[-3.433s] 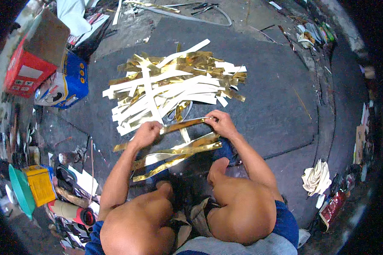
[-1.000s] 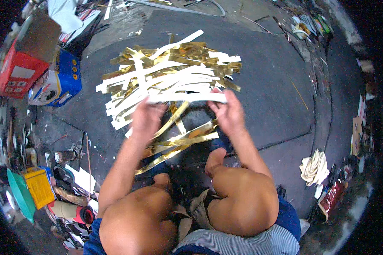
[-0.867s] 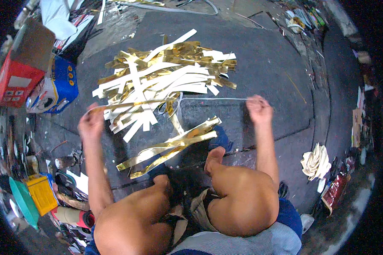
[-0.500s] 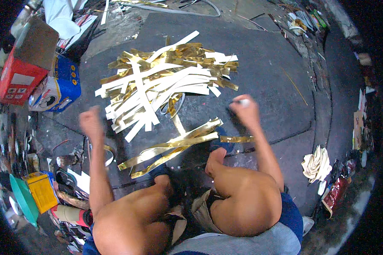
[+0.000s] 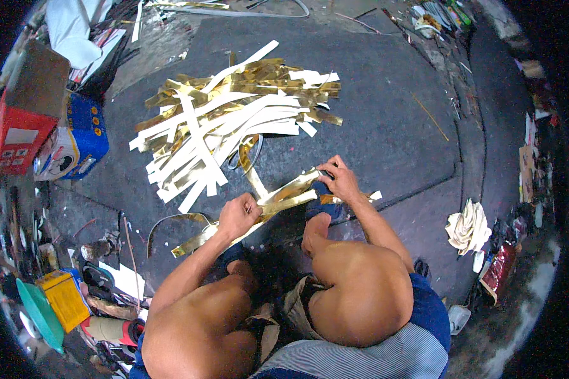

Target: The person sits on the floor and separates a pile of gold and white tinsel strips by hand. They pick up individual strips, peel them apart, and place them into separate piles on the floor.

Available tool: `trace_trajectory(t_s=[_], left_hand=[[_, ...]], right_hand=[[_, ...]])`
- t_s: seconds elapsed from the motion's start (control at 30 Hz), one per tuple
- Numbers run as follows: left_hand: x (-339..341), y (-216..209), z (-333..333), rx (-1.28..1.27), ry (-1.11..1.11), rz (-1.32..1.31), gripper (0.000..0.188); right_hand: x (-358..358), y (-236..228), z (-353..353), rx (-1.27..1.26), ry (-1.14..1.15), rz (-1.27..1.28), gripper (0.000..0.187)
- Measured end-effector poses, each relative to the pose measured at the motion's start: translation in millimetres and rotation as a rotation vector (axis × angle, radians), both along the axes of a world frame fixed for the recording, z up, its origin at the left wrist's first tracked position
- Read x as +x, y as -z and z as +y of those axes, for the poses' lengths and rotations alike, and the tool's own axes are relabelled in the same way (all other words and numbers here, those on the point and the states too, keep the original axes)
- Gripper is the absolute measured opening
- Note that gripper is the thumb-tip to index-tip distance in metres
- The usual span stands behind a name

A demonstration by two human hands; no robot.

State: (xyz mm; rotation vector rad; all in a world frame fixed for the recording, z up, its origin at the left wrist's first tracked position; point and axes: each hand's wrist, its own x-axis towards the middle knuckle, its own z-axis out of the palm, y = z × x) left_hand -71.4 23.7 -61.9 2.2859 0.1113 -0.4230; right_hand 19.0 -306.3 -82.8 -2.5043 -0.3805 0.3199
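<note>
In front of my feet lies a small bunch of shiny gold strips [image 5: 289,202], some overlapping. My left hand [image 5: 237,216] is over the middle of this bunch, its fingers closed on a gold strip; the fingertips are partly hidden. At the bunch's upper right end, my right hand [image 5: 341,181] pinches the tip of a gold strip between thumb and fingers. Beyond my hands spreads a large loose pile of white and gold strips [image 5: 253,114]. One curved strip [image 5: 161,222] arches beside my left forearm.
Dark sheeting [image 5: 385,95] covers the floor. A red box [image 5: 22,136] and a blue box [image 5: 85,136] stand at the left, above a yellow box [image 5: 63,297] and a green dish-like object [image 5: 39,316]. A crumpled cream cloth [image 5: 468,227] lies at the right.
Both hands were held apart above the floor, the right one with a small white thing. Now they have come inward and down onto the gold strips. The view has shifted slightly.
</note>
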Motion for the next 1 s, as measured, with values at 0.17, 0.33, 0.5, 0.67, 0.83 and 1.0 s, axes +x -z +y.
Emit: trace_trajectory(t_s=[0.17,0.33,0.5,0.67,0.83,1.0], left_hand=[[5.3,-22.1,-7.3,-0.114,0.030,0.082,0.031],[1.0,-21.4,-16.4,-0.040,0.037,0.048,0.031],[7.4,-22.8,-24.8,-0.131,0.050,0.032,0.030],[24.4,-62.9,-28.3,-0.280,0.095,-0.077,0.032],[39.0,-82.7,-58.6,-0.597,0.066,-0.018,0.038],[40.0,-28.4,-64.4,-0.333,0.143,0.089,0.038]], right_hand=[[1.4,-2.4,3.2,-0.074,-0.094,-0.041,0.026],[7.6,-1.2,9.0,-0.165,-0.158,0.006,0.025],[11.6,-2.7,3.1,0.185,0.163,0.215,0.027],[17.4,-76.2,33.8,0.402,0.408,0.720,0.015],[-2.8,-106.3,44.2,0.624,0.418,0.933,0.014],[-24.8,-76.6,83.1,0.702,0.355,0.835,0.018]])
